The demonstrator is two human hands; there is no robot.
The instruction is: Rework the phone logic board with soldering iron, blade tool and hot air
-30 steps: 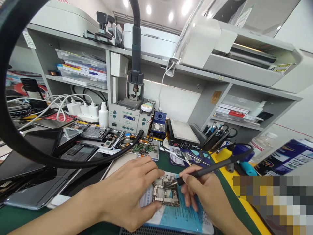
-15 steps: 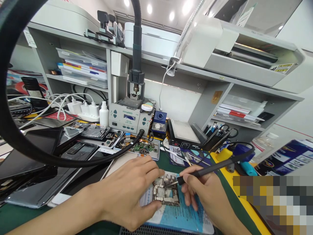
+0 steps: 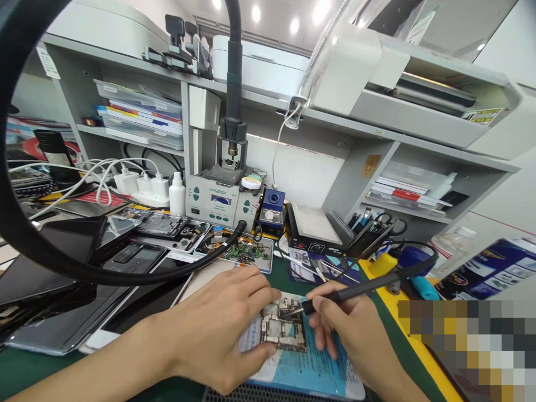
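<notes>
A bare phone circuit board point(image 3: 272, 339) with metal shields and cut-out openings lies on a blue and white printed packet point(image 3: 330, 368). My left hand point(image 3: 226, 329) comes over from the left, its fingertips at the board's upper left and its thumb at the lower left edge, holding it in place. In my right hand point(image 3: 341, 318), thumb and fingers close round the black handle of a soldering iron point(image 3: 360, 286). Its thin metal tip points left and reaches the upper middle of the board; exact contact is too small to tell.
A thick black hose point(image 3: 138, 278) loops across the left and front. Several phones and screens point(image 3: 121, 290) lie on the left. Behind are a tray of small boards point(image 3: 263, 262), a grey rework station point(image 3: 218, 204), a hot plate point(image 3: 316, 223) and a pen holder point(image 3: 372, 234).
The iron's tip has shifted very slightly on the board. Both hands keep nearly the same place, and the whole view has moved a touch.
</notes>
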